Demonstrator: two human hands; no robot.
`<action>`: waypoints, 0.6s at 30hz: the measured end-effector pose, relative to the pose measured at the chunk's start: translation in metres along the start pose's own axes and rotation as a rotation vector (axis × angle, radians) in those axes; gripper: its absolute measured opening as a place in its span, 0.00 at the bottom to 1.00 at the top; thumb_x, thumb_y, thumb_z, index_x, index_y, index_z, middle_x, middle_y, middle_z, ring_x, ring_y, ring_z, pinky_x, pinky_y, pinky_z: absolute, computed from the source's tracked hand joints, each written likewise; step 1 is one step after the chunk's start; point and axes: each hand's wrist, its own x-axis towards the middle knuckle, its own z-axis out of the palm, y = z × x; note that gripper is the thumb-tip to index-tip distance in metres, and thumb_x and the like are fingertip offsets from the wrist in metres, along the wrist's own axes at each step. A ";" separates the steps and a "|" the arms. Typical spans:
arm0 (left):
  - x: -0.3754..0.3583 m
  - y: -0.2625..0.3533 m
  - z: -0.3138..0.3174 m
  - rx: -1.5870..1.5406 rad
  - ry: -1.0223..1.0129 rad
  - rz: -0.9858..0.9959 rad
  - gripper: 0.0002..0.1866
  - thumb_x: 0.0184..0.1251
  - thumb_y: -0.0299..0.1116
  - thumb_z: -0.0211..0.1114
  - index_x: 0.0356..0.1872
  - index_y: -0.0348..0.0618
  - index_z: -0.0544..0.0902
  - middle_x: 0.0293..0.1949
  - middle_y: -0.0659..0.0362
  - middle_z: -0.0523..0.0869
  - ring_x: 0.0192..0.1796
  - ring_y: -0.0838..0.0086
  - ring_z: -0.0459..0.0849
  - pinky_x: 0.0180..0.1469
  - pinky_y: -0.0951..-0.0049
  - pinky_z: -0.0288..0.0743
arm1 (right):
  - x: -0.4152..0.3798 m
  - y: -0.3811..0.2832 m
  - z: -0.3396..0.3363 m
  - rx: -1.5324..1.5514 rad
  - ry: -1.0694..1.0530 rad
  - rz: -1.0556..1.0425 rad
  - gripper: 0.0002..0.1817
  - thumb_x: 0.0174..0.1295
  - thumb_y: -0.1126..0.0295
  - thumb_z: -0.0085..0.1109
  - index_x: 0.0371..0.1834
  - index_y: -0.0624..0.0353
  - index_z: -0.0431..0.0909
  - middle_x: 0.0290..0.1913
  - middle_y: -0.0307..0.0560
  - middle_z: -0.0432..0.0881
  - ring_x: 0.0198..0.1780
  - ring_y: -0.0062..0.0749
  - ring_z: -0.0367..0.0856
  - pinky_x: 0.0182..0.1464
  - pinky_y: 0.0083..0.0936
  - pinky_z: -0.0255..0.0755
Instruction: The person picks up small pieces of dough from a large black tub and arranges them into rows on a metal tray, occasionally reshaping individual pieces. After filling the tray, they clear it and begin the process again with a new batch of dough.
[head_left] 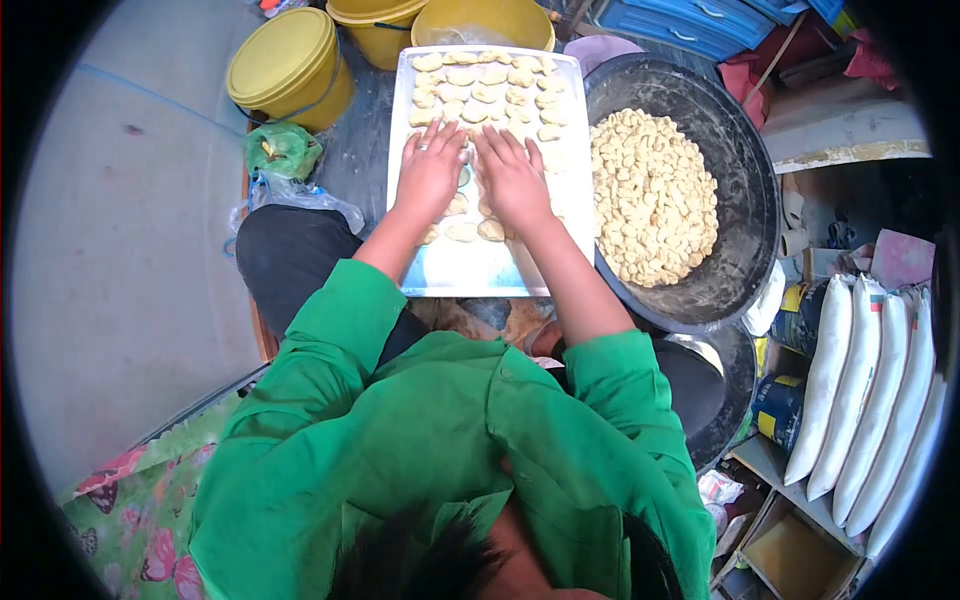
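A white board [470,275] lies in front of me, with rows of flattened pale dough pieces [487,93] on its far half and a few more nearer to me. My left hand [433,170] rests palm down on the board's middle, fingers stretched forward over dough. Beside it, my right hand [512,175] lies palm down too, its fingers spread at the near edge of the rows. What is under both palms is hidden. Right of the board, a big black basin [735,270] holds a heap of small dough lumps [655,195].
Yellow buckets [285,65] stand at the far left, near a green plastic bag [283,150]. Blue drawers [670,25] are at the far right. Long white sacks [850,390] lean on the right, above a wooden shelf [795,555]. Another dark basin [738,400] sits beside my right knee.
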 end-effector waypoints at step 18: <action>-0.005 0.012 0.003 -0.019 -0.214 0.140 0.26 0.71 0.41 0.52 0.67 0.45 0.67 0.72 0.56 0.63 0.76 0.62 0.54 0.74 0.47 0.39 | -0.048 0.079 -0.054 0.068 -0.091 0.181 0.20 0.67 0.64 0.51 0.62 0.45 0.74 0.73 0.42 0.61 0.75 0.44 0.52 0.74 0.52 0.38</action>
